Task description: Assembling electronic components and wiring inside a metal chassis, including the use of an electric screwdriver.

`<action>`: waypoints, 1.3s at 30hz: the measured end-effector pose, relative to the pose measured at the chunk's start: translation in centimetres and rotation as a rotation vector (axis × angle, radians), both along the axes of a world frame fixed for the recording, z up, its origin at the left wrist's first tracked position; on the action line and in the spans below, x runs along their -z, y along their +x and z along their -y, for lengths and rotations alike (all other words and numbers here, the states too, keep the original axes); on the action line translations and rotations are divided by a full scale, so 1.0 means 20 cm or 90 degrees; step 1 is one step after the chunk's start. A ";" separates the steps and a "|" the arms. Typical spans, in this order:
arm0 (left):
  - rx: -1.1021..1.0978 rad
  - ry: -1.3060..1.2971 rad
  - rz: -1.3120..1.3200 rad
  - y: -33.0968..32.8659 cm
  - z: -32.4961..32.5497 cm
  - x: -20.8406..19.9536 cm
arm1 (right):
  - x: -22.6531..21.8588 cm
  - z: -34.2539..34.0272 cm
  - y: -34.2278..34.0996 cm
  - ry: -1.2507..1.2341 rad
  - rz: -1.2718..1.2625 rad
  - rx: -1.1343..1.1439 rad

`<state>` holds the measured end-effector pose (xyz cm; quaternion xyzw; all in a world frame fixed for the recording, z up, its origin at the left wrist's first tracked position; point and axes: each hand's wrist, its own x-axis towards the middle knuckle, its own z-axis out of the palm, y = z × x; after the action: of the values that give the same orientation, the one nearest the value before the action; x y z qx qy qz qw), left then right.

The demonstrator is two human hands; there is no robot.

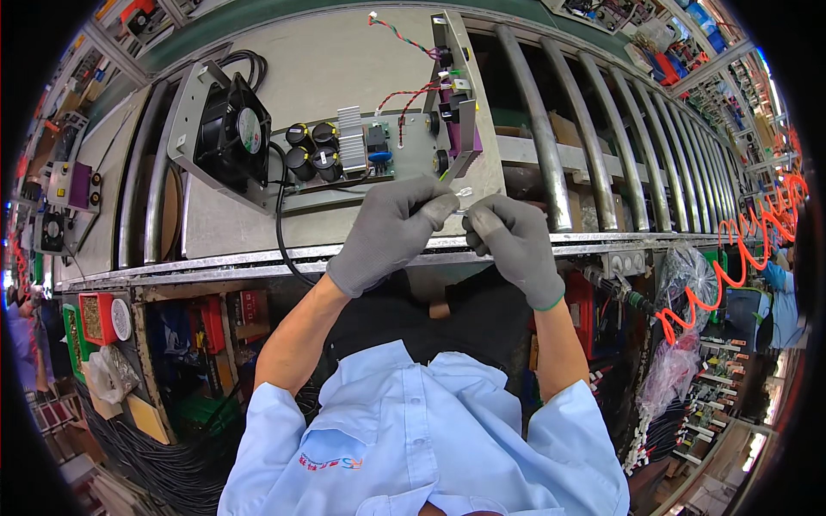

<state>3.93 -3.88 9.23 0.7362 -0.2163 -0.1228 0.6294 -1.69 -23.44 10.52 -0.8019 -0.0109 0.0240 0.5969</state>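
Both my hands wear grey gloves and meet at the bench's front edge. My left hand [391, 228] is closed in a pinch, and my right hand [516, 236] pinches just beside it. A thin wire seems to span the small gap between the fingertips; a small white connector [465, 192] shows just above. Beyond my hands lies an open metal chassis [318, 200]. It carries a black fan [234, 133] at its left, dark round capacitors [311, 150], a finned heatsink [351, 142] and a right end panel [465, 107] with loose red, black and green wires [409, 99].
A roller conveyor [594, 129] runs off to the right. Another similar unit [69, 198] stands far left. A black cable [280, 215] hangs over the bench edge [232, 262]. Red bins [96, 318] sit below left; a coiled orange air hose [731, 267] hangs at right.
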 end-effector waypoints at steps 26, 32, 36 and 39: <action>0.070 0.062 -0.006 0.13 -0.13 -0.12 | -0.10 -0.18 0.14 0.128 -0.009 0.083; -0.068 -0.043 -0.029 0.24 -0.10 -0.13 | -0.03 -0.18 0.21 -0.078 0.274 0.273; -0.082 -0.053 -0.051 0.30 -0.08 -0.10 | 0.04 -0.15 0.25 -0.154 0.373 0.286; -0.070 -0.054 -0.095 0.31 -0.07 -0.10 | 0.00 -0.18 0.27 -0.299 0.387 0.263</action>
<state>10.13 -2.54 11.18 0.7084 -0.1333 -0.1331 0.6802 3.68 -19.74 10.43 -0.8717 -0.0196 -0.3316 0.3602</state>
